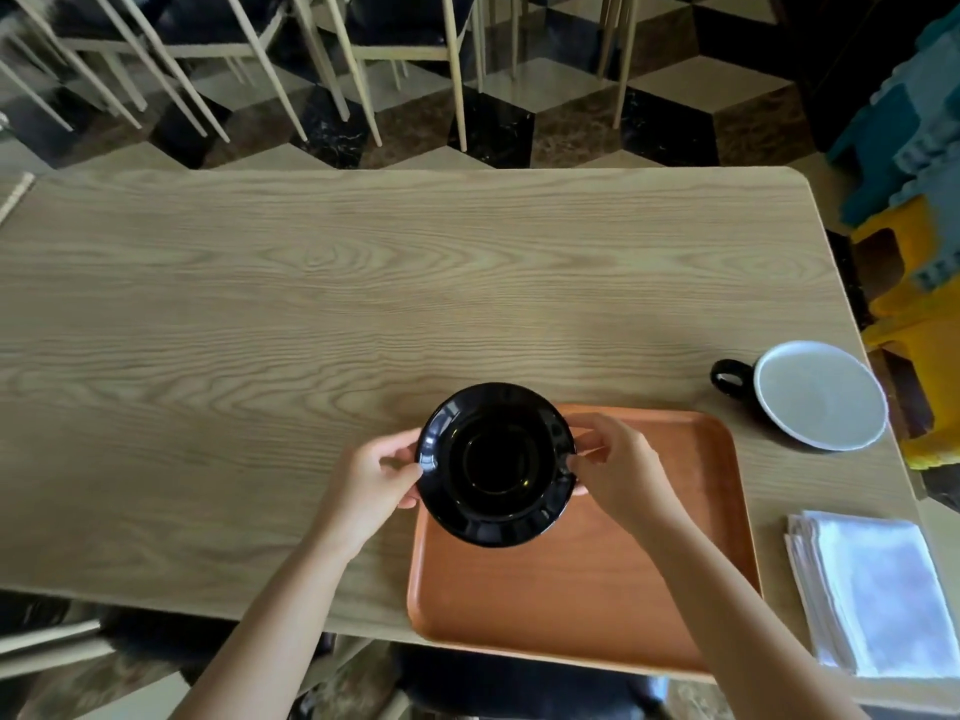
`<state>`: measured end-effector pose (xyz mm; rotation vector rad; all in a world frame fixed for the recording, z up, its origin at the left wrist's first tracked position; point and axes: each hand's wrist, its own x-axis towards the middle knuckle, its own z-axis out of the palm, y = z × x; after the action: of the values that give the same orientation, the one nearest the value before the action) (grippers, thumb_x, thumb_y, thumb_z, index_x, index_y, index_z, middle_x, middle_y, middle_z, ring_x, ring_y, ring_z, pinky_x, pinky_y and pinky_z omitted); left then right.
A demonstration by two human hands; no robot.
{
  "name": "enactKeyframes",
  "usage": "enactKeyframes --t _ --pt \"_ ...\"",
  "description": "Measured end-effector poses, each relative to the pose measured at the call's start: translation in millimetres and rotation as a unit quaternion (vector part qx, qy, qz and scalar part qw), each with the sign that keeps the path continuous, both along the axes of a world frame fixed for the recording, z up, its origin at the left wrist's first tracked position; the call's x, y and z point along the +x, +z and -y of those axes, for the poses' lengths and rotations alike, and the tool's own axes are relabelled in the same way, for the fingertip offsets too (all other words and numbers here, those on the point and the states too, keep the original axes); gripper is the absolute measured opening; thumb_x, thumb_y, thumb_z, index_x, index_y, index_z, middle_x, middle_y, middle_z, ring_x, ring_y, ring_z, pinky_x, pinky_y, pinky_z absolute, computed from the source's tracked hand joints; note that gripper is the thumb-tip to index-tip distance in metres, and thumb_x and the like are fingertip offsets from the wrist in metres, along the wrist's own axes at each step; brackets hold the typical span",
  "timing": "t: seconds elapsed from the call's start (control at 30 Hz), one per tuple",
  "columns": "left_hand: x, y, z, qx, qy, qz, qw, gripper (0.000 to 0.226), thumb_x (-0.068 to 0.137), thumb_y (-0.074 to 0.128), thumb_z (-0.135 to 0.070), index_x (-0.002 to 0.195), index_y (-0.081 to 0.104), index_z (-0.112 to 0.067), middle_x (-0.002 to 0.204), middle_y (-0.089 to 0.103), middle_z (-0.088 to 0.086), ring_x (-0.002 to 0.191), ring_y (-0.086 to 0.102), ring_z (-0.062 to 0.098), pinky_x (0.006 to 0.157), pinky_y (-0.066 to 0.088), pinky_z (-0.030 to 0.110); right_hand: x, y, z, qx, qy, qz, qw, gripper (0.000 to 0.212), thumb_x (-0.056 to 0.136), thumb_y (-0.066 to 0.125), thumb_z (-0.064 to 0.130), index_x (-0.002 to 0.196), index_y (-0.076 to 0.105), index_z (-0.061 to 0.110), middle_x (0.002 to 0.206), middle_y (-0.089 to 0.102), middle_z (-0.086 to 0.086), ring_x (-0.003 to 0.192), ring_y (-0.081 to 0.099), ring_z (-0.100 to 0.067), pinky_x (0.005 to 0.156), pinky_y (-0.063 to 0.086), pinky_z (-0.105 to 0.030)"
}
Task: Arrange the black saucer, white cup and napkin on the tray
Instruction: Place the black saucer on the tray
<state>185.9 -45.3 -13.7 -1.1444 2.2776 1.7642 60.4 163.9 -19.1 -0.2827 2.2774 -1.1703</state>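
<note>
The glossy black saucer (pixel 496 465) is held by its rim between both hands, over the upper left corner of the orange-brown tray (pixel 597 574). My left hand (pixel 371 475) pinches its left edge and my right hand (pixel 615 467) pinches its right edge. Whether the saucer touches the tray I cannot tell. The cup (pixel 815 394), white inside with a black outside and handle, stands on the table to the right of the tray's far corner. A stack of white napkins (pixel 872 589) lies on the table at the right of the tray.
The light wooden table (pixel 311 304) stretches to the left and far side. Its front edge runs under the tray, which overhangs it slightly. Chair legs (pixel 363 70) stand on the patterned floor beyond, and blue and yellow objects (pixel 914 200) sit off the table's right edge.
</note>
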Motion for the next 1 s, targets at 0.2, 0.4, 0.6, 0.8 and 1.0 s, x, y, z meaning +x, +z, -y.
enactKeyframes --t 0.2,0.4,0.6,0.8,1.0 --pt "10 -4 2 -0.050 -0.023 0.053 0.997 0.042 0.083 0.059 0.002 0.121 0.058 -0.016 0.082 0.059 -0.001 0.053 0.067 0.009 0.041 0.046 0.015 12 -9 1 -0.014 -0.005 0.021 1.000 0.043 0.073 0.055 -0.001 0.099 0.065 0.032 0.080 0.070 0.000 0.064 0.069 -0.015 0.062 0.056 -0.024" --pt "8 -6 5 -0.071 -0.033 0.063 0.995 0.042 0.083 0.061 -0.002 0.122 0.058 -0.016 0.084 0.066 0.001 0.060 0.070 0.016 0.039 0.043 0.014 10 -13 1 -0.045 -0.026 0.028 0.998 0.052 0.073 0.053 -0.009 0.091 0.067 0.038 0.068 0.071 0.009 0.067 0.070 -0.016 0.069 0.060 -0.039" --pt "3 -5 7 -0.113 -0.065 0.071 0.989 0.042 0.081 0.061 -0.005 0.120 0.060 -0.019 0.074 0.068 -0.009 0.057 0.070 0.010 0.052 0.043 0.021 8 -13 4 -0.047 -0.031 0.033 0.998 0.050 0.075 0.053 -0.008 0.091 0.066 0.038 0.075 0.070 0.004 0.064 0.069 -0.012 0.060 0.059 -0.026" --pt "3 -3 0 -0.168 -0.063 0.079 0.981 0.040 0.080 0.063 -0.007 0.120 0.059 -0.014 0.086 0.069 -0.005 0.054 0.069 0.011 0.057 0.047 0.028 6 -6 4 0.008 0.010 -0.004 1.000 0.035 0.078 0.060 0.005 0.104 0.064 0.027 0.081 0.067 0.002 0.070 0.067 -0.016 0.067 0.048 -0.025" --pt "1 14 -5 -0.255 -0.076 0.125 0.956 0.034 0.081 0.063 -0.020 0.115 0.061 -0.014 0.095 0.071 0.002 0.076 0.068 0.020 0.079 0.053 0.038 3 10 -3 0.073 0.076 -0.055 0.993 0.030 0.083 0.061 0.014 0.113 0.059 0.014 0.091 0.066 -0.002 0.082 0.059 -0.018 0.070 0.041 -0.025"
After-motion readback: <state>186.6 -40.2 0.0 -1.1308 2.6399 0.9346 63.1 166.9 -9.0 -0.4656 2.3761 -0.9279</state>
